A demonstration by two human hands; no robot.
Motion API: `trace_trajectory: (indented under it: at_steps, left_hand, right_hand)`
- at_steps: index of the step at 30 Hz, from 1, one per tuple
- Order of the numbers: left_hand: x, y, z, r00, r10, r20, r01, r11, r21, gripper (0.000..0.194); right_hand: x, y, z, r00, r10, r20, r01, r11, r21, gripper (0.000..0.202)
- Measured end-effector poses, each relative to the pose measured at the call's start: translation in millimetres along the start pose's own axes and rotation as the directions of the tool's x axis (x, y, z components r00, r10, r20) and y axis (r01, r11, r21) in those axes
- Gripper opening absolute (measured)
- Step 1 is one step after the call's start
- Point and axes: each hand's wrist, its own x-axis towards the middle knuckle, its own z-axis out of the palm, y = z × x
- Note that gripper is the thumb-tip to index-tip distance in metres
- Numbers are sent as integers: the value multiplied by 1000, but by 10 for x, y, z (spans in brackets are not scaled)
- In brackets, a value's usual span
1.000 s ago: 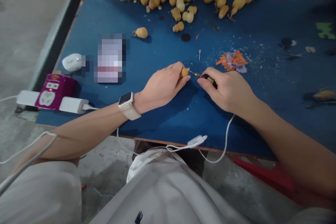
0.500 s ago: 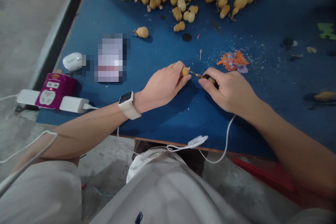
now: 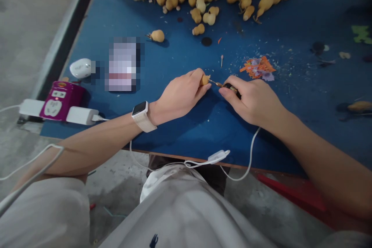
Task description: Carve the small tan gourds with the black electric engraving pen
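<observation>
Between the fingers of my left hand is a small yellow gourd, mostly hidden by the hand. My right hand is closed around the dark handle of a corded tool with a thin metal tip, perhaps a soldering iron or wood-burning pen. The tip points left and meets the gourd's right end, or comes very near it. A white cord with an inline switch runs below the right hand. Both hands are just above the blue tabletop.
Several gourds lie along the back, and a single gourd lies nearer. Orange and purple scraps are beyond my right hand. At left are a blurred-out phone, a white case and a purple power socket.
Almost nothing differs. The tool and the fingertips of my right hand have shifted very slightly left; the gourd stays in my left hand.
</observation>
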Motion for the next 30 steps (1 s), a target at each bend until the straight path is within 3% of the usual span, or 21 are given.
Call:
trace_trajectory:
  at_steps: [30]
  left_hand:
    - [-15, 15, -12, 1000, -12, 2, 12, 1000, -22, 11]
  right_hand:
    - [4, 27, 25, 1000, 3, -10, -3, 1000, -22, 38]
